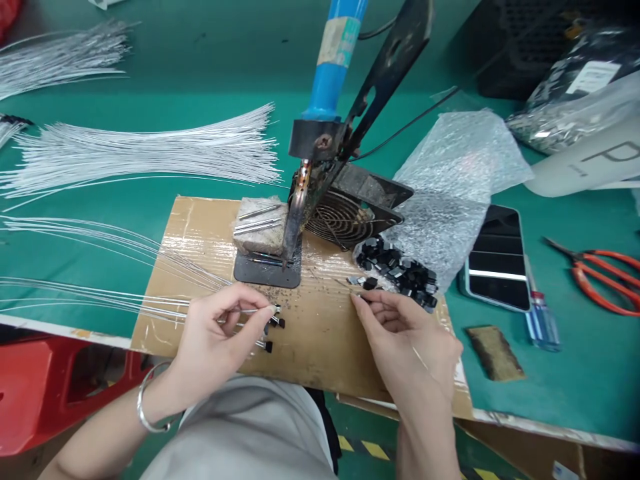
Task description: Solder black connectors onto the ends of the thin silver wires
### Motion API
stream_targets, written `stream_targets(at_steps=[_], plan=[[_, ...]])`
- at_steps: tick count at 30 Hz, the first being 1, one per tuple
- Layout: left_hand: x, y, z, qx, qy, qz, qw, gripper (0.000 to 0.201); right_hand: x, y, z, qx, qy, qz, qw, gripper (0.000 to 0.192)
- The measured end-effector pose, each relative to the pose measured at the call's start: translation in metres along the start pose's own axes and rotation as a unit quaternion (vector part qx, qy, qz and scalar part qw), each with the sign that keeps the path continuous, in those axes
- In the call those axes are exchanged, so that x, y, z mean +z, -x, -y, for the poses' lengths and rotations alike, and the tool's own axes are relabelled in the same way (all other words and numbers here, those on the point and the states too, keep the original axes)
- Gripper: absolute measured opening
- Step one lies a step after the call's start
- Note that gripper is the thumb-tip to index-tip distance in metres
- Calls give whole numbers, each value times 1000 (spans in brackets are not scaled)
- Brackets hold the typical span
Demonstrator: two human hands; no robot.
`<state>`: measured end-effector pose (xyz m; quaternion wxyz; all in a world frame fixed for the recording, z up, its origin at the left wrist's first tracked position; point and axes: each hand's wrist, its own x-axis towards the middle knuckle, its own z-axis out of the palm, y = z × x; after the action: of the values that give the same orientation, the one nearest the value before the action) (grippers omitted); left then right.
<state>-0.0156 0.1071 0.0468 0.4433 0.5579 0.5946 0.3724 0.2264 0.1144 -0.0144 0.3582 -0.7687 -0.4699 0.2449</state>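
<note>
My left hand (pixel 220 340) pinches a thin white wire between thumb and forefinger, above the cardboard sheet (pixel 320 360). Just beyond the fingertips, small black connectors (pixel 274 323) sit on the ends of wires. More wires (pixel 170 301) run from that hand to the left. My right hand (pixel 407 340) has thumb and forefinger closed on a thin pointed rod (pixel 345 285), whose exact kind I cannot make out. Beyond it lie a loose black piece (pixel 370 284) and a pile of black connector housings (pixel 400 270).
A blue-handled soldering iron (pixel 327 73) stands tip down in a metal stand, beside a block (pixel 261 227) bearing metal strips. Behind is a small fan (pixel 345 213). White wire bundles (pixel 150 150) lie left; a phone (pixel 497 260), screwdriver (pixel 543 323) and red-handled scissors (pixel 600 277) lie right.
</note>
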Motion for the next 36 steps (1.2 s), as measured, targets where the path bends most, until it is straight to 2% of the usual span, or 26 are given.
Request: stream_targets(at_steps=[8, 10, 14, 18, 24, 29, 36], plan=[[-2, -4, -4, -13, 4, 9, 1000, 11, 0, 5, -1, 35, -14, 7, 999, 40], [-3, -5, -5, -17, 6, 10, 1000, 11, 1, 8, 1, 44, -52, 7, 998, 40], [-3, -6, -5, -23, 8, 9, 1000, 12, 3, 16, 18, 53, -194, 5, 980, 31], [-3, -8, -8, -23, 4, 11, 1000, 13, 8, 24, 41, 38, -288, 45, 956, 18], [-6, -10, -10, -41, 0, 26, 999, 15, 22, 35, 64, 59, -343, 138, 927, 8], [-7, -12, -13, -49, 30, 46, 997, 14, 33, 40, 75, 59, -390, 161, 905, 6], [-6, -19, -22, -53, 36, 51, 997, 13, 36, 41, 75, 15, -393, 176, 903, 9]])
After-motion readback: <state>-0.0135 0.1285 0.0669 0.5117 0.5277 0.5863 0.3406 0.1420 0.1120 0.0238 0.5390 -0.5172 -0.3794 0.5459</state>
